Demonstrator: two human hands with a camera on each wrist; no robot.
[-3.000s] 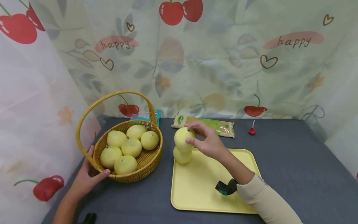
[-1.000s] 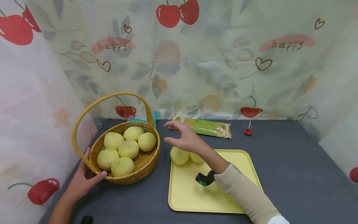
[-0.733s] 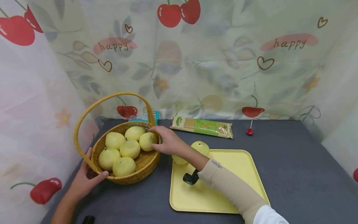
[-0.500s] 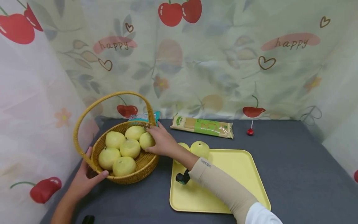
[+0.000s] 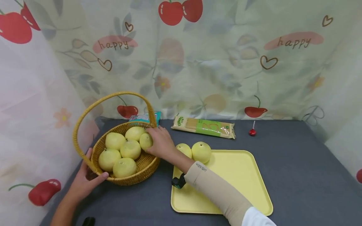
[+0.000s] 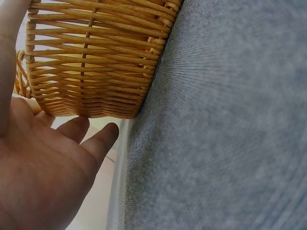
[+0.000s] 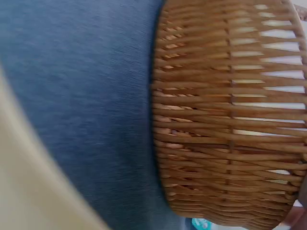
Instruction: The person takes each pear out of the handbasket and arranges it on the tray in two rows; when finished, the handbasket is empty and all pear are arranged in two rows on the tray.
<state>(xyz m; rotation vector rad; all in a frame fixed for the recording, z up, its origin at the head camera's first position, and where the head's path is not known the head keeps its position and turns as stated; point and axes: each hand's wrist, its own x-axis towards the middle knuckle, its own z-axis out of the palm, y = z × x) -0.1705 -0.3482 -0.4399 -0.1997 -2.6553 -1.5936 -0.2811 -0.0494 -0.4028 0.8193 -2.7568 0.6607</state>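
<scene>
A wicker basket [image 5: 141, 176] with a tall arched handle holds several pale yellow round fruits. My left hand [image 5: 85, 181] grips the basket's left side, thumb over the rim and fingers against the outer wall; in the left wrist view those fingers reach along the weave. Over the basket's right rim, my right hand [image 5: 162, 143] holds the rightmost fruit [image 5: 145, 141], thumb low and fingers over its far side, hiding part of it. Two more such fruits, one left [image 5: 184, 149] and one right [image 5: 201, 152], sit side by side at the back left corner of the yellow tray [image 5: 232, 175].
Behind the tray lies a noodle-like packet [image 5: 203, 127] in tan and green. A blue packet [image 5: 145, 117] shows behind the basket, and a red lollipop [image 5: 252, 131] lies at the back right. A patterned curtain [image 5: 198, 81] closes off the back.
My right hand set a fruit down at the tray's back left corner, then moved left, open, into the basket and closed round the rightmost fruit. My left hand stayed on the basket.
</scene>
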